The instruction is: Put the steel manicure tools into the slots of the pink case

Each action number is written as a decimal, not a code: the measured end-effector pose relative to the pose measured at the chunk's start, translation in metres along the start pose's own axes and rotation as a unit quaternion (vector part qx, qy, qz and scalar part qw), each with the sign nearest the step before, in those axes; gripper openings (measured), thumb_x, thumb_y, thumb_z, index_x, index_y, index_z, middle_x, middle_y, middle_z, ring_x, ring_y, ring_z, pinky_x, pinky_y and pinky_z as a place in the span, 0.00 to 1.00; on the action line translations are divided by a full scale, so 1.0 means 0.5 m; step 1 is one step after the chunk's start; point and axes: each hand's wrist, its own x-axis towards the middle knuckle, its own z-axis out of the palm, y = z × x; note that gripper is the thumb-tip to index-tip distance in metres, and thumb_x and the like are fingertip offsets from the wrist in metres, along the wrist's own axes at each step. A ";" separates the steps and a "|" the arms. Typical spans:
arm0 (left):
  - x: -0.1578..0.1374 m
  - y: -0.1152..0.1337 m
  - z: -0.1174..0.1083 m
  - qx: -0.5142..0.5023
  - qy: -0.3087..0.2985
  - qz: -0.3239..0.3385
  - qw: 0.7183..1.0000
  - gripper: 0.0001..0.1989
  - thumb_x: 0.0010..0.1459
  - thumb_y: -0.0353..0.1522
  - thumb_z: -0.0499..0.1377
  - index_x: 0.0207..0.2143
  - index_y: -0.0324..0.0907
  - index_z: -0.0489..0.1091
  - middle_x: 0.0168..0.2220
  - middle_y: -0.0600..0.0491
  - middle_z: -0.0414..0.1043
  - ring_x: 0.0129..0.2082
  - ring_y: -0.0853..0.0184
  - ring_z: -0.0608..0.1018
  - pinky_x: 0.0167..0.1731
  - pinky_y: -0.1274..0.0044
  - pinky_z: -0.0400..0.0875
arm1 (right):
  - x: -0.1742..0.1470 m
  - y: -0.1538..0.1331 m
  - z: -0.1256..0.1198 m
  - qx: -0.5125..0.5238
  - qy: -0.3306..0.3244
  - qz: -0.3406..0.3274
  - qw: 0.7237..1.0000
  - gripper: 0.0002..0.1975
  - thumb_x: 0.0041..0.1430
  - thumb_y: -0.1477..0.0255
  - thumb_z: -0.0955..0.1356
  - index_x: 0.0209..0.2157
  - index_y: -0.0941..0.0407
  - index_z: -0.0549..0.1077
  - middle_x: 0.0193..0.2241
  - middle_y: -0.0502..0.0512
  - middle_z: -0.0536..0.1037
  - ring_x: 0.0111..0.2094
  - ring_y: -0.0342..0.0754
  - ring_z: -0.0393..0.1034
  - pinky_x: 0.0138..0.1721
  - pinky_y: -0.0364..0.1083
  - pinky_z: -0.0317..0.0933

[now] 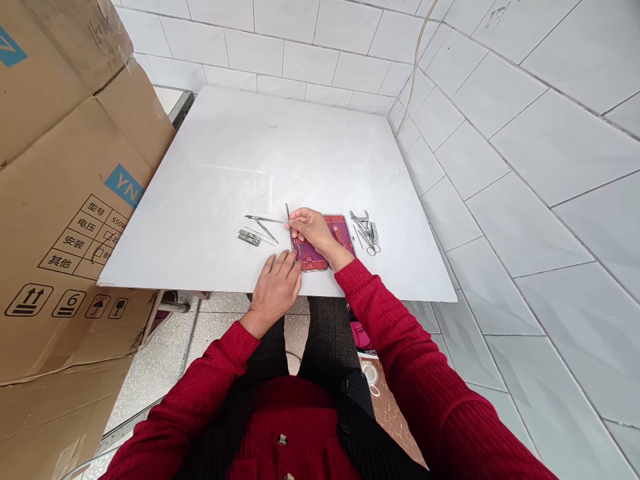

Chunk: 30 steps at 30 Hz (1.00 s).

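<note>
A manicure case with a red and purple lining lies unfolded near the table's front edge. My right hand is over its left half, fingers pinched on a thin metal manicure tool that points up and away; its lower end is hidden. Stretched fingers of my left hand lie flat at the case's lower left corner. Left of the case are a nail clipper and several slim metal tools. To its right, nail scissors lie grouped with cuticle nippers and other small metal pieces.
The white tabletop stretches back to a tiled wall. Another tiled wall runs close along the right. Large cardboard boxes stand against the left side. A pale cable hangs in the back right corner.
</note>
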 end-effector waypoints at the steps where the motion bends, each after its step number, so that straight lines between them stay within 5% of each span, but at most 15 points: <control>1: 0.000 0.000 0.000 0.000 0.000 0.000 1.000 0.18 0.69 0.29 0.52 0.57 0.37 0.73 0.62 0.39 0.72 0.63 0.52 0.73 0.64 0.57 0.66 | 0.000 0.002 0.000 -0.003 -0.002 -0.003 1.000 0.06 0.54 0.76 0.71 0.32 0.56 0.70 0.24 0.46 0.78 0.19 0.37 0.65 0.18 0.35 0.55; 30: 0.000 0.001 0.005 0.026 0.026 0.016 0.999 0.16 0.70 0.29 0.53 0.55 0.34 0.74 0.60 0.38 0.74 0.61 0.51 0.75 0.62 0.58 0.67 | 0.008 0.054 0.011 -0.064 0.048 -0.108 0.991 0.12 0.60 0.61 0.70 0.31 0.54 0.70 0.25 0.47 0.78 0.18 0.38 0.62 0.22 0.40 0.60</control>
